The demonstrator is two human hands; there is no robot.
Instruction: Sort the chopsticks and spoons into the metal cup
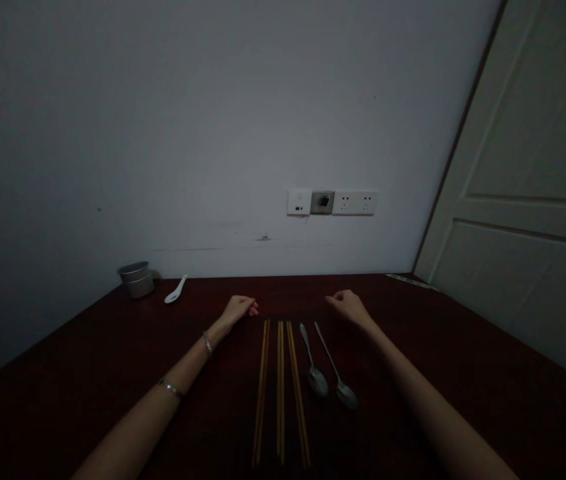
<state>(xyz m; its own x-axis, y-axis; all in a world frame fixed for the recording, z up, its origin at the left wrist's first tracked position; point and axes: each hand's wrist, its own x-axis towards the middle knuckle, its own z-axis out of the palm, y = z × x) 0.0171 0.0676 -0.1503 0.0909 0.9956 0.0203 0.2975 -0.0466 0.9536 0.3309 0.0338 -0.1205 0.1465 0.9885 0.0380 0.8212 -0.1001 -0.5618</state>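
My left hand rests on the dark red table, its fingers loosely curled in with nothing visible in them. Just right of it lie three pairs of wooden chopsticks, side by side and pointing away from me. Two metal spoons are beside the chopsticks: a wider spoon and a thin-handled spoon, bowls toward me. My right hand lies beyond and right of the spoon handles, curled closed, and I see no object in it. Neither hand touches the chopsticks or the spoons.
At the far left of the table stand a metal cup and, near it, a white soup spoon. Wall sockets sit above the back edge. A pale door stands at the right. The light is dim.
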